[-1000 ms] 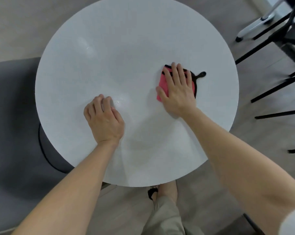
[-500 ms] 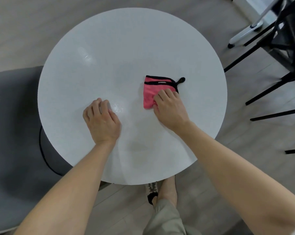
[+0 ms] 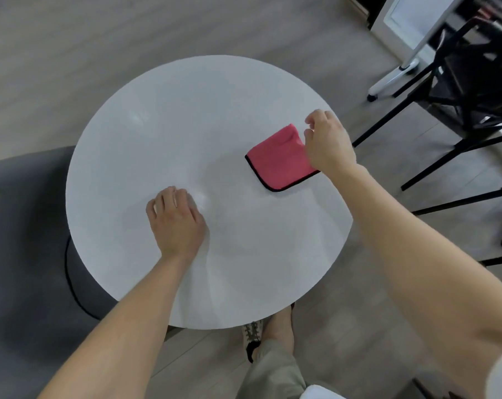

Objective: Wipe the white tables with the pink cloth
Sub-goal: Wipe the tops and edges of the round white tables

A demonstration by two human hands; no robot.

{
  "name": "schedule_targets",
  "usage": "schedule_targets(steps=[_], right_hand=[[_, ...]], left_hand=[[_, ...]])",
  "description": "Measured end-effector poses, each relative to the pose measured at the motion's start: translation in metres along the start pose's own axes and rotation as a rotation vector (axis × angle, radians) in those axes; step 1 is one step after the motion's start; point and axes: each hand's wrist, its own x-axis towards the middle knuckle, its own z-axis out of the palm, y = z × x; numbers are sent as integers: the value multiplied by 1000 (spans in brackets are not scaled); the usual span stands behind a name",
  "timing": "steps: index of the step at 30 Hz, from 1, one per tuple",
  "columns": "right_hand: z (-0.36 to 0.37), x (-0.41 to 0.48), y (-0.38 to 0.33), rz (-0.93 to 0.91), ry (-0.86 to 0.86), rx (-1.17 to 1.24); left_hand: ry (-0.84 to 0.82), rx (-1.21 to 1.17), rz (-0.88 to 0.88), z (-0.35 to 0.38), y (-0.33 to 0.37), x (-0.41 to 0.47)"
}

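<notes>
A: Pink cloth (image 3: 281,161)?
B: Right side of the white counter (image 3: 186,125), turned over since 0.5 s ago. Right hand (image 3: 327,142) pinches its right edge, no longer pressing flat. Left hand (image 3: 175,220) rests curled and empty near centre. Wiping paused, probably to use a fresh face.

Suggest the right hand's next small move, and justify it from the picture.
Probably lay the pink cloth flat and press the right hand onto it. The hand appears to pinch its raised edge, so the cloth isn't ready to wipe the white table. The left hand rests curled on the tabletop.
</notes>
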Motion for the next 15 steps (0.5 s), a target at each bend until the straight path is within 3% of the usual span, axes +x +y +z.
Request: schedule_targets(steps=[3, 5, 9, 15], right_hand=[[34, -13, 7, -64, 1, 19], [71, -17, 7, -168, -71, -61], [122, -17, -5, -185, -145, -208], [101, -51, 47, -386, -212, -241]], left_hand=[[-3, -63, 10, 2, 19, 11], [-20, -83, 12, 4, 30, 17], [-37, -91, 79, 9, 46, 32], [-110, -88, 126, 33, 88, 82]])
